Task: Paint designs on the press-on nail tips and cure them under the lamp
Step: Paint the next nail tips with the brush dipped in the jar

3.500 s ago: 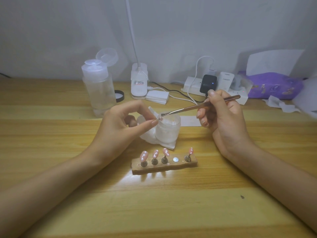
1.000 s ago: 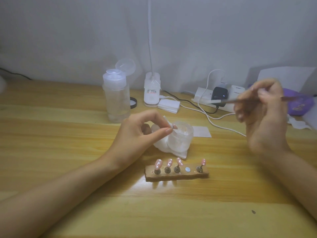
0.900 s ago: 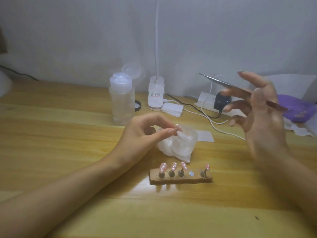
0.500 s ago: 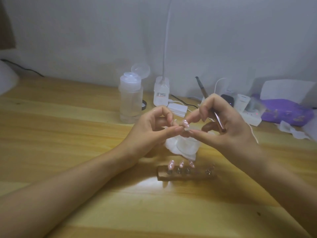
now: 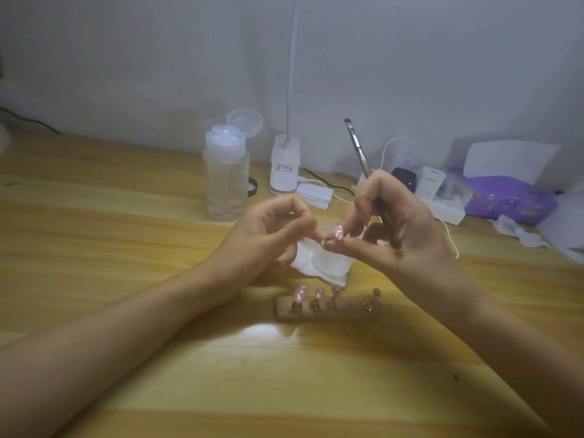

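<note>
Head view: mid-frame, the right hand point(image 5: 398, 229) grips the brush point(image 5: 358, 150) and pinches one nail tip point(image 5: 338, 232); the left hand point(image 5: 268, 232) curls against it, grip unclear. Four tips point(image 5: 318, 292) sit on the holder point(image 5: 347, 313) below; curing seemingly remains.

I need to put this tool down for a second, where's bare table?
Bare wood for the tool: the wide front strip nearer than the stand, and the table left of the bottle. Crowded: the jar under the nail tip, and back right with power strip and purple pack.
</note>
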`<state>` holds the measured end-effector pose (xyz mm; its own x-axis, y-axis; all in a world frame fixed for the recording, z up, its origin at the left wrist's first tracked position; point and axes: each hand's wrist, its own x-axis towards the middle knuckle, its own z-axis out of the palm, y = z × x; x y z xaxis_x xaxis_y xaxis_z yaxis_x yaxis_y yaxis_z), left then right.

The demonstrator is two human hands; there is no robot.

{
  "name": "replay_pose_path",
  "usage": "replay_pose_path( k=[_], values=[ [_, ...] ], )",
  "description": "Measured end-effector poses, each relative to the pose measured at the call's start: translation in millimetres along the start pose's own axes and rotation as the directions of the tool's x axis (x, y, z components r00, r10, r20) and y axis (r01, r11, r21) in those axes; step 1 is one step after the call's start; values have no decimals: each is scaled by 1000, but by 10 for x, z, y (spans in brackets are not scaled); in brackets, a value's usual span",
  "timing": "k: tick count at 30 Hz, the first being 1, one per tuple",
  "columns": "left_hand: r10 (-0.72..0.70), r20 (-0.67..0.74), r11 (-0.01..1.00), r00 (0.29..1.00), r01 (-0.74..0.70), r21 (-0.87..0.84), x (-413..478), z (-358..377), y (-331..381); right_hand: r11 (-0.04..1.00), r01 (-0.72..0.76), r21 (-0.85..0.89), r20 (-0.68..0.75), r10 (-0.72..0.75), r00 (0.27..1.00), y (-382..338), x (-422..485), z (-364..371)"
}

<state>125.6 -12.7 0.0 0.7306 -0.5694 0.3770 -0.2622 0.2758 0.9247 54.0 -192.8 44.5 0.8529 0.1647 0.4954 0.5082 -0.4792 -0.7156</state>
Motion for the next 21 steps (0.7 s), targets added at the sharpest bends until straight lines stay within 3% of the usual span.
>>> replay_pose_path(
  k=[3,7,13,21],
  values=[
    [25,-126,1000,992,-24,8,23,-11,-13,997,-71,18,43,70,997,60,-146,-73],
    [-22,-268,999,963,15,-29,54,-72,-37,989,-121,-86,92,129,987,145,-387,-92],
    [7,-221,1000,975,-7,2,33,-47,-24,975,-157,-155,74,170,983,211,-446,-121],
    [1,-217,1000,976,4,22,22,-33,-7,970,-219,-108,119,231,966,211,-474,-44]
  ],
)
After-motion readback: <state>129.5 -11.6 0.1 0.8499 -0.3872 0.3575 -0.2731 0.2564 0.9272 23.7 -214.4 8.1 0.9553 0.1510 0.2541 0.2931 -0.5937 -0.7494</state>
